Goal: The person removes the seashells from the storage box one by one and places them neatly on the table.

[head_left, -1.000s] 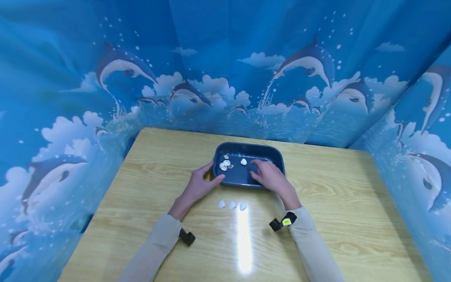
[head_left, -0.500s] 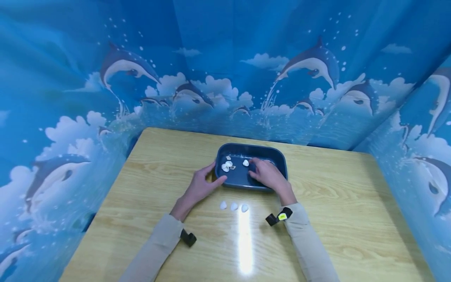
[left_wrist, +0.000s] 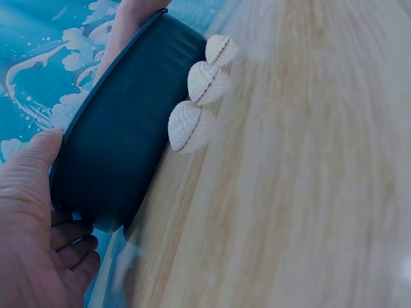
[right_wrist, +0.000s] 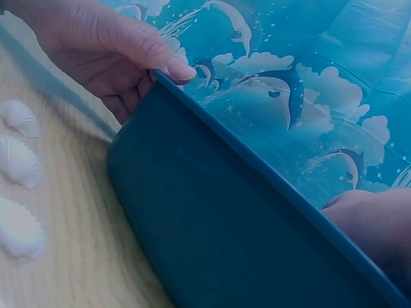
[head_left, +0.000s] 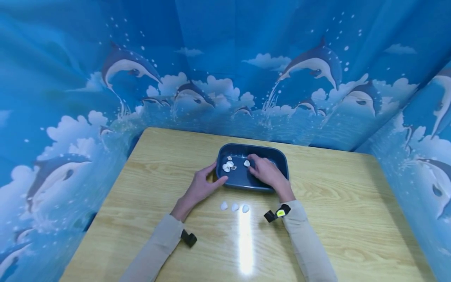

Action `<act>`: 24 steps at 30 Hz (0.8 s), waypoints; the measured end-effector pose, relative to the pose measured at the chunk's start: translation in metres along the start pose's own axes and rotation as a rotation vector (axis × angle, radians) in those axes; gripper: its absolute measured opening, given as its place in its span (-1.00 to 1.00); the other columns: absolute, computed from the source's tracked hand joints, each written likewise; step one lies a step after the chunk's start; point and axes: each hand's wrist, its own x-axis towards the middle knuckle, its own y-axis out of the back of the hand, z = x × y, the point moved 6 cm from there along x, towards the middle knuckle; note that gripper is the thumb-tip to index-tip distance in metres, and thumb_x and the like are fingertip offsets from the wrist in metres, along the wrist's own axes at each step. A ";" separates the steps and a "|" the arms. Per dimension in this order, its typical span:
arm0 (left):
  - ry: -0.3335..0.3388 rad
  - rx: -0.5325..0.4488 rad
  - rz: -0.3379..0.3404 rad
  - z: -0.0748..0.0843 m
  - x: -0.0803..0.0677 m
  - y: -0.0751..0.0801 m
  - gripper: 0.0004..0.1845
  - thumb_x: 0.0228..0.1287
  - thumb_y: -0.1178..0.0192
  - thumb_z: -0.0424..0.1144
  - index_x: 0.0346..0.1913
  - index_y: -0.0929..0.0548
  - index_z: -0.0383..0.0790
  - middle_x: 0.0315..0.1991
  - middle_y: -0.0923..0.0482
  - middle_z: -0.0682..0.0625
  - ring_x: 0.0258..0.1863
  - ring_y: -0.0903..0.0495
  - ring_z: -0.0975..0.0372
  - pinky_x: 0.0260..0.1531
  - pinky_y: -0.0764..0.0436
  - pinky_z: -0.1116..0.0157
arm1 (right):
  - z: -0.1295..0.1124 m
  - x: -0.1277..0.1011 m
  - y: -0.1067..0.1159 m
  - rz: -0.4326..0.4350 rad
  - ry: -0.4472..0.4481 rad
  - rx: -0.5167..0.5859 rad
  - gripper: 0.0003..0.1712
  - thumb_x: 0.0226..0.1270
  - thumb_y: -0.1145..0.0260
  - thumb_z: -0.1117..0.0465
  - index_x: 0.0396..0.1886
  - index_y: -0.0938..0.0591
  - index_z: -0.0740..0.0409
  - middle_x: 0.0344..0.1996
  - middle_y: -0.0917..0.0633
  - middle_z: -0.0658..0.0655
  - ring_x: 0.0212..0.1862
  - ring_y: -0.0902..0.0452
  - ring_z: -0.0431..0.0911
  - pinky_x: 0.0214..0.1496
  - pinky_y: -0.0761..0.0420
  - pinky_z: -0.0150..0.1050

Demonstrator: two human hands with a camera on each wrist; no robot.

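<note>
Nearest the person, three white shells (head_left: 234, 206) lie in a row on the worktop (head_left: 148, 196), just short of both hands. Beyond them the left hand (head_left: 201, 187) keeps its grip on the left end of the dark blue tub (head_left: 282, 162), thumb over the rim and fingers curled round the wall. The right hand (head_left: 265, 172) has slid further into the tub over the last second, and its fingertips now reach the lone shell (head_left: 247, 163); whether they have closed on it cannot be told. Left of that grip sits a small cluster of shells (head_left: 228, 166). The row outside has not grown, so this looks like another pick beginning
</note>
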 end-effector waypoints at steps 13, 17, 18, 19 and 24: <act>-0.015 0.010 -0.003 0.000 0.001 -0.001 -0.10 0.35 -0.38 0.19 0.59 -0.30 -0.15 0.57 -0.28 -0.08 0.58 -0.23 0.02 0.55 -0.25 -0.03 | -0.001 0.002 -0.003 -0.024 0.022 0.012 -0.58 0.63 -0.21 0.15 0.38 -0.57 0.15 -0.51 -0.59 0.04 -0.50 -0.46 -0.10 -0.39 -0.48 -0.19; -0.016 0.015 0.001 0.000 0.000 -0.001 -0.09 0.33 -0.38 0.23 0.58 -0.31 -0.14 0.56 -0.29 -0.07 0.58 -0.24 0.04 0.55 -0.26 -0.01 | -0.002 0.002 -0.004 -0.023 0.030 0.001 -0.56 0.67 -0.15 0.17 0.42 -0.54 0.14 -0.27 -0.73 0.16 -0.42 -0.52 -0.07 -0.18 -0.61 -0.07; -0.017 0.013 0.003 0.000 0.000 -0.001 -0.09 0.33 -0.38 0.22 0.58 -0.31 -0.14 0.56 -0.30 -0.07 0.58 -0.24 0.04 0.55 -0.26 0.00 | -0.002 0.002 -0.004 -0.023 0.035 -0.007 -0.57 0.67 -0.14 0.17 0.42 -0.55 0.14 -0.17 -0.76 0.18 -0.36 -0.58 -0.05 -0.09 -0.66 -0.04; -0.016 0.013 0.005 0.000 0.000 -0.001 -0.10 0.34 -0.38 0.21 0.58 -0.31 -0.14 0.56 -0.30 -0.06 0.58 -0.24 0.05 0.55 -0.26 0.00 | -0.002 0.002 -0.005 -0.025 0.042 -0.013 -0.58 0.68 -0.13 0.18 0.41 -0.56 0.14 -0.07 -0.77 0.20 -0.29 -0.64 -0.03 0.00 -0.68 0.00; -0.013 0.013 0.012 -0.001 0.000 -0.001 -0.12 0.35 -0.40 0.15 0.58 -0.31 -0.14 0.56 -0.30 -0.07 0.57 -0.25 0.04 0.55 -0.27 -0.01 | -0.003 0.003 -0.006 -0.030 0.054 -0.032 -0.61 0.70 -0.10 0.18 0.35 -0.62 0.15 0.23 -0.71 0.19 0.13 -0.70 0.06 0.33 -0.60 0.12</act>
